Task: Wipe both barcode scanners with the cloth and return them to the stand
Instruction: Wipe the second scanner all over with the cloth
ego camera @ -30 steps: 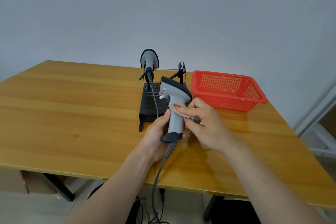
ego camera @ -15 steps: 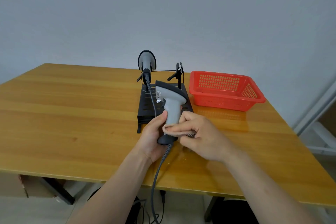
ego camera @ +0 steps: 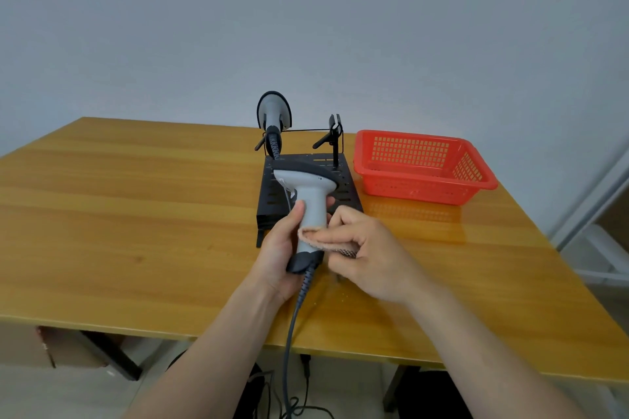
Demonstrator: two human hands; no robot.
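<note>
**A:** What has changed in the last second?

**B:** The cloth (ego camera: 326,243) is lower. A second ago the right hand (ego camera: 367,258) pressed it just under the head of the held scanner (ego camera: 311,204). Half a second ago it was midway down the grip. Now it sits on the lower grip, just above the dark end cap where the cable (ego camera: 292,326) comes out.

**A:** And the hands?

**B:** Both are closed on something. The left hand (ego camera: 279,255) wraps the handle, with the thumb up its left side and the fingertips showing on the right. The right hand pinches the folded cloth against the handle's right side. The two hands are close together, with the scanner between them.

**A:** Where is that over the table (ego camera: 136,214)?

**B:** It is in the air, upright with the head tipped away, in front of the stand (ego camera: 343,194). The stand sits toward the middle of the far edge. The second scanner (ego camera: 274,112) hangs in the stand's left cradle, and the empty cradle (ego camera: 335,133) on the right is open. A red basket (ego camera: 476,180) stands beside it near the far right corner.

**A:** What does that mean for the task?

**B:** I judge that one downward stroke of the handle is about finished. I can't tell whether the head and window have been wiped. The held scanner must then go back to the empty cradle. Nothing shows whether the other scanner has been wiped.
</note>
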